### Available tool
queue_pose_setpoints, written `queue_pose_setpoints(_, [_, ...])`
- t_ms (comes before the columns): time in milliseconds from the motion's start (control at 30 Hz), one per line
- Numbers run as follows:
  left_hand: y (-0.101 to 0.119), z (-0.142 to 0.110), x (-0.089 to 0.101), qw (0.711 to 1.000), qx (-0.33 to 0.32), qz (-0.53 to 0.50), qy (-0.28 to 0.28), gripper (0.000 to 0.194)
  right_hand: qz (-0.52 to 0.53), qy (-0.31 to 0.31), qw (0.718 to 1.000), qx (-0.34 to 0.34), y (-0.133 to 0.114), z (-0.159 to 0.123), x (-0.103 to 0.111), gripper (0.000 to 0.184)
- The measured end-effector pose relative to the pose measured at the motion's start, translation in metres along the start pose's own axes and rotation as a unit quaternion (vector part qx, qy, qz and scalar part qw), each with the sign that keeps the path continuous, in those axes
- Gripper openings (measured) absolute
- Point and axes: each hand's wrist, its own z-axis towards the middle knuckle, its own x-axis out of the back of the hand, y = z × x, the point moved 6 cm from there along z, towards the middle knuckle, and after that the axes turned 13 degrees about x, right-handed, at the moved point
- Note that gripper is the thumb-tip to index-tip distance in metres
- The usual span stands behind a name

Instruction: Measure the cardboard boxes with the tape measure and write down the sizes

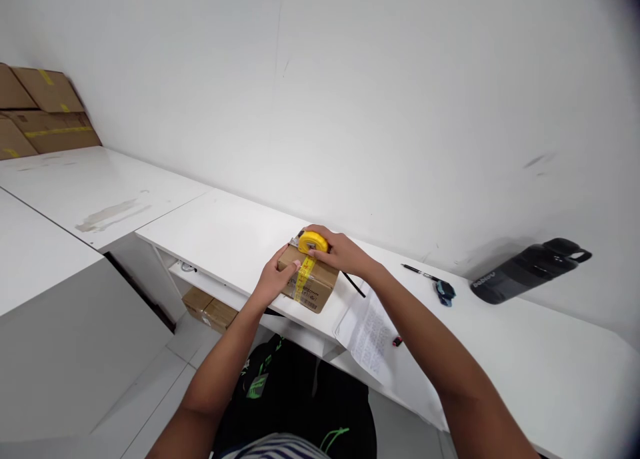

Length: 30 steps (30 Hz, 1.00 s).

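A small brown cardboard box (pixel 324 287) with yellow tape and printed writing rests at the front edge of the white desk. My left hand (pixel 276 276) grips its left side, the thumb lying on top. A yellow tape measure (pixel 314 241) sits against the box's far top edge, and my right hand (pixel 341 251) is closed around it. A bit of the measure's blade or hook seems to show at the box's far left corner, too small to make out. Just right of the box, a thin black strap or cord (pixel 354 284) lies on the desk.
Papers with handwriting (pixel 367 335) lie right of the box. Farther right are a pen (pixel 419 272), a small dark blue item (pixel 444 292) and a black bottle (pixel 525 272) by the wall. Cardboard boxes (pixel 55 122) are stacked far left; another box (pixel 207 309) sits below the desk.
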Motion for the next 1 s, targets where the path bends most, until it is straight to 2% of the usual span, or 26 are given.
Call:
queue_pose_setpoints(133, [0.001,0.000,0.001,1.000,0.003,0.017,0.010,0.070,-0.004,0.027,0.999,-0.044,0.009,-0.060,0.019,0.051])
queue_pose_setpoints(267, [0.005,0.003,0.000,0.999,-0.035,0.035,0.020,0.065,0.073,0.120,0.982,-0.123,0.031,-0.123,0.029,0.053])
queue_pose_setpoints(333, [0.007,0.005,0.000,0.997,-0.052,0.047,0.029,0.064,0.118,0.157,0.969,-0.149,0.038,-0.142,0.029,0.057])
queue_pose_setpoints(433, [0.008,0.007,0.000,0.997,-0.043,0.053,0.036,0.065,0.124,0.177,0.965,-0.151,0.038,-0.151,0.029,0.058])
queue_pose_setpoints(533, [0.009,0.008,-0.001,0.998,-0.037,0.050,0.029,0.064,0.079,0.168,0.974,-0.128,0.033,-0.141,0.031,0.057])
queue_pose_setpoints(633, [0.010,0.007,0.000,0.997,-0.044,0.048,0.029,0.063,0.044,0.159,0.982,-0.094,0.027,-0.116,0.031,0.059])
queue_pose_setpoints(733, [0.011,0.005,-0.001,0.997,-0.048,0.045,0.027,0.064,0.020,0.141,0.988,-0.055,0.019,-0.075,0.026,0.060])
queue_pose_setpoints(900, [0.009,-0.001,-0.004,0.998,-0.041,0.038,0.023,0.070,-0.049,0.081,0.995,0.009,-0.004,0.010,0.001,0.057])
queue_pose_setpoints(1000, [0.005,-0.008,-0.007,0.998,-0.039,0.053,0.017,0.069,-0.059,0.055,0.996,0.027,-0.016,0.043,-0.016,0.055])
